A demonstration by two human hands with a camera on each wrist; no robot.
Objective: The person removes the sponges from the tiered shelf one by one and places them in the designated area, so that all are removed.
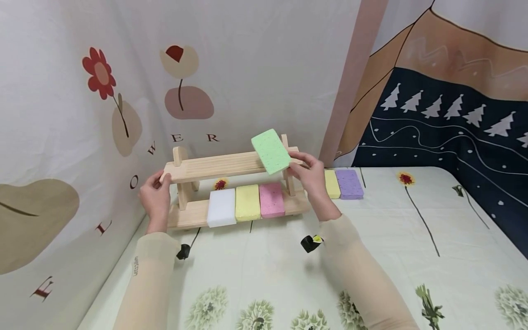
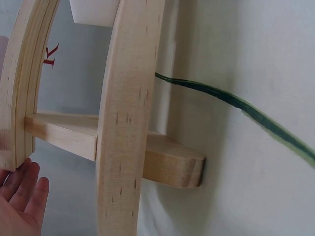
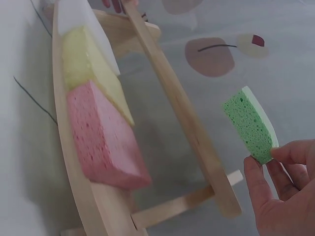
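Observation:
A two-tier wooden rack stands against the back curtain. At the left end of its upper board, my left hand grips the wood with thumb in front; the left wrist view shows its fingers by the board's end. My right hand pinches a green sponge by its lower right edge. Held tilted, the sponge overlaps the right part of the upper board in the head view, and the right wrist view shows it apart from the wood. On the lower board sit a white sponge, a yellow sponge and a pink sponge, side by side.
Right of the rack, another yellow sponge and a purple sponge lie side by side on the flower-printed tablecloth. Printed curtains rise behind the rack, at the left and at the right.

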